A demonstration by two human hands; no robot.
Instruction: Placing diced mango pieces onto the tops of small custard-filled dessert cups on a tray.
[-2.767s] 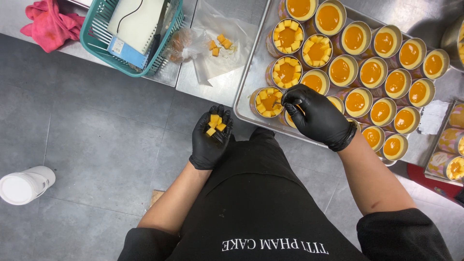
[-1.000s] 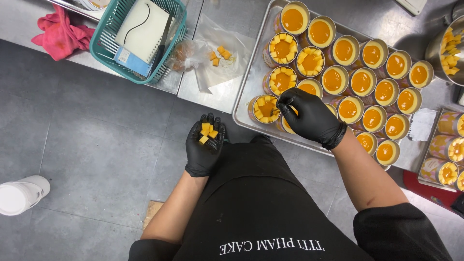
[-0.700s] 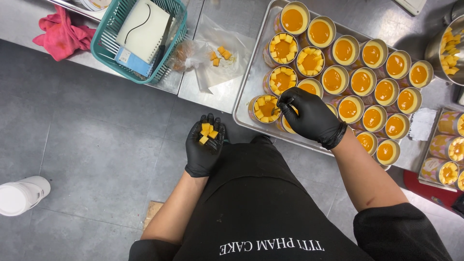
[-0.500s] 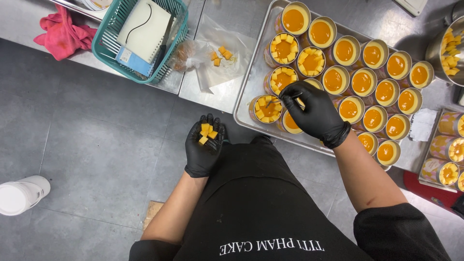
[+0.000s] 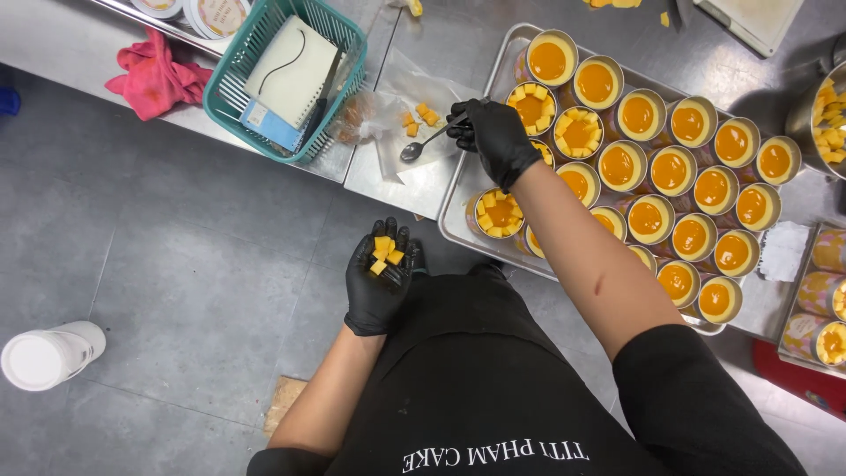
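My left hand (image 5: 379,280) in a black glove is cupped palm up below the counter edge, holding several orange mango cubes (image 5: 385,253). My right hand (image 5: 495,134), also gloved, reaches out over the left rim of the metal tray (image 5: 465,172) and grips a small spoon (image 5: 423,145) whose bowl points left over a clear plastic bag (image 5: 397,123) with a few mango pieces. The tray holds several round cups of orange pudding (image 5: 650,217); three at the left, such as one cup (image 5: 499,214) near the front, are ringed with mango cubes.
A teal basket (image 5: 286,79) with a white notebook sits left on the steel counter, beside a pink cloth (image 5: 154,78). A metal bowl of mango cubes (image 5: 827,110) stands far right. More cups (image 5: 828,317) lie at the right edge. A white container (image 5: 48,354) stands on the grey floor.
My right hand has left the front cup and moved up and left with the spoon, out past the tray's rim toward the plastic bag. My left hand has stayed put with its cubes.
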